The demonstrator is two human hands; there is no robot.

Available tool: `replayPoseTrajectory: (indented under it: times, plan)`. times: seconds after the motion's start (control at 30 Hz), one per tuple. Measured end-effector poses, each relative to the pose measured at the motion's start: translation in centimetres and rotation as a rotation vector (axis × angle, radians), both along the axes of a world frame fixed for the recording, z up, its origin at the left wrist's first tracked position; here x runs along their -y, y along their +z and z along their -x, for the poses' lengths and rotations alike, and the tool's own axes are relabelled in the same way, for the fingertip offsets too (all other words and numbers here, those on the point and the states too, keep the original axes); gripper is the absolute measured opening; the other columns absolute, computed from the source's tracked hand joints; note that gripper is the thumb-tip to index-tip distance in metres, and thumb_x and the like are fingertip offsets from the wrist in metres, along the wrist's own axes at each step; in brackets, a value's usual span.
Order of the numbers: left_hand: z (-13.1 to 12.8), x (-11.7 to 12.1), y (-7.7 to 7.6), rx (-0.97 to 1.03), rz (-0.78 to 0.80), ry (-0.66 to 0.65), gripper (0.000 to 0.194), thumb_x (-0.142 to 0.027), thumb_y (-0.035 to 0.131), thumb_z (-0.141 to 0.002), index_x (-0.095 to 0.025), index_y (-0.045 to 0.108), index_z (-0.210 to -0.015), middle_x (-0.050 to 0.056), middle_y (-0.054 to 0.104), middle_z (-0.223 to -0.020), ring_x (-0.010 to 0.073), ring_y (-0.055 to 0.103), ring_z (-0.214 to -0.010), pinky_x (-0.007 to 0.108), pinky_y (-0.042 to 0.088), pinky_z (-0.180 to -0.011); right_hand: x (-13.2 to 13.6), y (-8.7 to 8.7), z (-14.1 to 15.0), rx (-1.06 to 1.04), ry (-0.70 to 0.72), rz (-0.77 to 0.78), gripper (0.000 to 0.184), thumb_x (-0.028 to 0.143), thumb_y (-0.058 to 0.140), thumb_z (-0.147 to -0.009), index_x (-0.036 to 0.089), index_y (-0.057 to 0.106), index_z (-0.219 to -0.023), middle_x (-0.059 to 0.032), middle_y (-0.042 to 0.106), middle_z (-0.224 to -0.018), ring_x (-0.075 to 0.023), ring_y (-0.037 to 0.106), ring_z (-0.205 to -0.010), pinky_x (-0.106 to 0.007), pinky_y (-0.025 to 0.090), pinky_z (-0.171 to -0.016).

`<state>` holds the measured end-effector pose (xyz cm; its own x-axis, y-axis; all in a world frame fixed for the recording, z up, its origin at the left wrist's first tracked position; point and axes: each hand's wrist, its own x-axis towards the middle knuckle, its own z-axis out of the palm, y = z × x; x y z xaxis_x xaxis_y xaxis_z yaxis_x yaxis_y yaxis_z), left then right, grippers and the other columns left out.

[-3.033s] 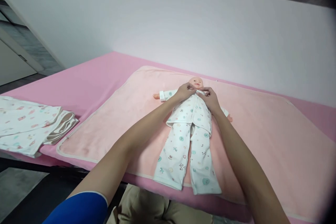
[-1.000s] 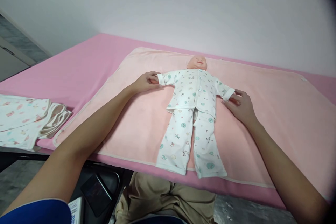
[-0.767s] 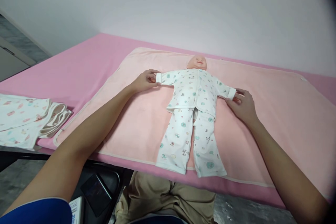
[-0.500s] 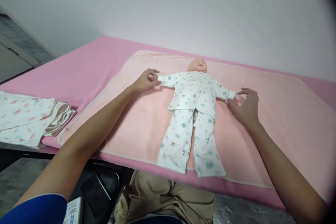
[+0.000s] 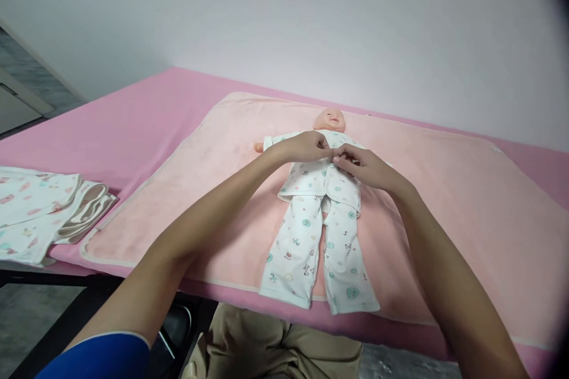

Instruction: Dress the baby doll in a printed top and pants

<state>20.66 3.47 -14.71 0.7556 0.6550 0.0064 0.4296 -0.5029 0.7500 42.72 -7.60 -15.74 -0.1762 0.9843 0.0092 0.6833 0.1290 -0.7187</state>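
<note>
A baby doll lies face up, dressed in a white printed baby shirt and matching trousers. Over its chest, my left hand is closed in a pinch at the shirt's front opening. From the other side my right hand pinches the same spot, its fingertips meeting those of the left. The bit of cloth or button between the fingers is mostly hidden. One doll hand pokes out of the sleeve at the left; the other sleeve is largely covered by my right hand.
Beneath the doll a peach blanket is spread over a pink padded table. Folded printed cloths are stacked at the table's left front edge. A white wall rises behind. Below the front edge stands a black chair.
Both hands have left the doll's two sleeve cuffs and come together over the middle of its chest, fingers now pinched at the shirt front. The view has shifted slightly.
</note>
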Motion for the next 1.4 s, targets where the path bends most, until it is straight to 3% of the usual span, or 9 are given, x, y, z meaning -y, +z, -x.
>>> replayPoseTrajectory:
  times: [0.17,0.27,0.37,0.6,0.97,1.17,1.4]
  plan:
    - [0.7,-1.2,-0.7,-0.079,0.042,-0.101,0.043,-0.059,0.086,-0.080,-0.021,0.069,-0.067,0.007,0.063,-0.070,0.0223,0.059,-0.066,0.039,0.037,-0.064,0.3,-0.8,-0.5,-0.096,0.026,0.030,0.041,0.066,0.079,-0.095,0.027,0.072,-0.103,-0.0014,0.061,-0.091,-0.0186,0.052,-0.082,-0.036,0.045,-0.074]
    - [0.9,-1.1,-0.7,-0.085,0.051,-0.136,0.031,-0.055,0.082,-0.081,-0.023,0.082,-0.081,0.008,0.076,-0.085,0.0242,0.066,-0.077,0.038,0.040,-0.067,0.3,-0.7,-0.5,-0.098,0.030,0.028,0.044,0.068,0.083,-0.091,0.027,0.073,-0.102,-0.0010,0.059,-0.089,-0.0176,0.049,-0.080,-0.035,0.042,-0.072]
    - [0.8,-0.8,-0.9,-0.073,0.056,-0.160,0.032,-0.054,0.078,-0.082,-0.026,0.088,-0.093,0.007,0.083,-0.102,0.0267,0.071,-0.093,0.036,0.046,-0.072,0.2,-0.7,-0.6,-0.103,0.036,0.039,0.044,0.069,0.085,-0.089,0.027,0.074,-0.101,-0.0009,0.058,-0.088,-0.0175,0.048,-0.079,-0.035,0.041,-0.071]
    - [0.6,-0.7,-1.3,-0.062,0.069,-0.163,0.027,-0.048,0.080,-0.081,-0.026,0.088,-0.093,0.007,0.080,-0.096,0.0243,0.068,-0.085,0.037,0.045,-0.071,0.3,-0.8,-0.5,-0.067,0.050,-0.005,0.049,0.074,0.082,-0.090,0.025,0.075,-0.094,-0.0026,0.062,-0.088,-0.0184,0.050,-0.079,-0.036,0.038,-0.070]
    - [0.7,-0.4,-0.7,-0.014,0.111,-0.150,0.025,-0.046,0.081,-0.080,-0.022,0.084,-0.086,0.007,0.071,-0.082,0.0220,0.063,-0.078,0.038,0.043,-0.068,0.2,-1.0,-0.7,-0.086,0.070,-0.010,0.051,0.074,0.081,-0.091,0.025,0.070,-0.090,-0.0017,0.056,-0.082,-0.0178,0.046,-0.076,-0.036,0.037,-0.069]
    - [0.7,-0.5,-0.8,-0.018,0.132,-0.149,0.021,-0.042,0.079,-0.083,-0.024,0.087,-0.092,0.007,0.077,-0.094,0.0232,0.066,-0.086,0.038,0.045,-0.073,0.0,-1.1,-1.7,-0.097,0.095,0.044,0.046,0.073,0.079,-0.093,0.028,0.077,-0.102,-0.0033,0.065,-0.092,-0.0191,0.051,-0.079,-0.038,0.042,-0.073]
    - [0.8,-0.1,-0.6,-0.019,0.159,-0.177,0.025,-0.044,0.077,-0.085,-0.023,0.084,-0.095,0.005,0.077,-0.100,0.0200,0.064,-0.089,0.034,0.043,-0.076,-0.3,-1.7,-1.3,-0.137,-0.036,-0.018,0.043,0.065,0.088,-0.088,0.027,0.073,-0.101,-0.0021,0.066,-0.089,-0.0190,0.055,-0.078,-0.039,0.045,-0.074]
